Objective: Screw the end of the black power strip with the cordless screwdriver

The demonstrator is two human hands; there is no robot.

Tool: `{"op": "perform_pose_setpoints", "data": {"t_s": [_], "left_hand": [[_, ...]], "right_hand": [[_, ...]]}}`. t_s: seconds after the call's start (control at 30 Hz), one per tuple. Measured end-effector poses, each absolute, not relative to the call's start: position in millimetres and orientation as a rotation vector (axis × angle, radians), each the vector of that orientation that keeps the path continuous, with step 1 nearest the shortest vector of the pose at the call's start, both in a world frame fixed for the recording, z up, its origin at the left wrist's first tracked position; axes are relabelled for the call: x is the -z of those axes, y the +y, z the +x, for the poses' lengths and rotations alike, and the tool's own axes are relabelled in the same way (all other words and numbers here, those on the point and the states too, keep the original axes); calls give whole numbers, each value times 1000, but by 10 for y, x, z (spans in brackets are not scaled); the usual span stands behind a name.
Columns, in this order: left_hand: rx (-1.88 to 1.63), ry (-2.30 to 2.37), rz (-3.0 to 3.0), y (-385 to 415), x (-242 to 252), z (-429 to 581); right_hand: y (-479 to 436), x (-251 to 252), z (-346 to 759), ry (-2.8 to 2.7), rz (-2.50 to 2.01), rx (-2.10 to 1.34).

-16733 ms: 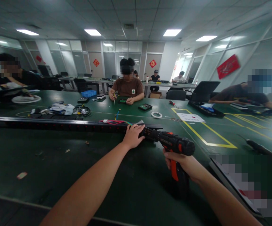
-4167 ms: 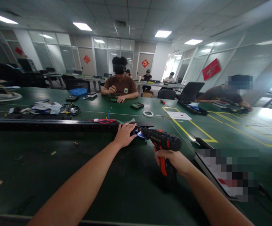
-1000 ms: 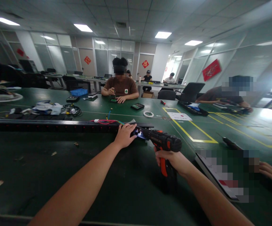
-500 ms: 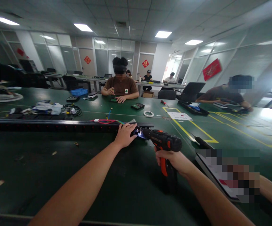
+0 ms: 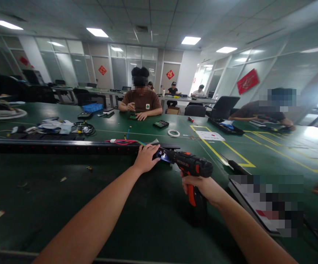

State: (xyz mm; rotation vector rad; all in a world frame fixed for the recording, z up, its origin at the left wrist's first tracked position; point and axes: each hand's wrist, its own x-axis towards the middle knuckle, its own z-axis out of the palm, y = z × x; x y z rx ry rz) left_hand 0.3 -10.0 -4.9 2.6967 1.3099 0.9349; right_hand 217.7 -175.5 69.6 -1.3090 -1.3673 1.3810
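Power drill (image 5: 194, 164) matt plast., long bar (image 5: 51, 147) smooth w/ glossy edge, tabletop (image 5: 153, 220) smooth semi-gl., sheet (image 5: 211, 136) paper, crate (image 5: 92, 107) plast.

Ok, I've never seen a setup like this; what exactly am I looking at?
There is no robot here: these are a person's two bare hands, seen from a camera worn on that person's head. The left hand rests on a long black bar near its end, close to some red wires. The right hand grips a black-and-orange power drill, its nose pointing toward the left hand. On the green table also lie a white ring, a blue basket and a red-handled screwdriver. A co-worker sits across the table.
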Motion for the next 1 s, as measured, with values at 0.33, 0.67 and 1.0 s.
{"op": "perform_pose_setpoints", "data": {"t_s": [0.33, 0.67, 1.0], "left_hand": [[-927, 1309, 2692, -117, 36, 4], [-937, 1315, 2689, -98, 52, 2], [-943, 1315, 2695, -86, 62, -1]], "right_hand": [[-1746, -701, 2168, -1379, -1312, -1375], [-1743, -660, 2210, -1386, -1307, -1373], [-1728, -686, 2187, -1384, -1298, -1380]]}}
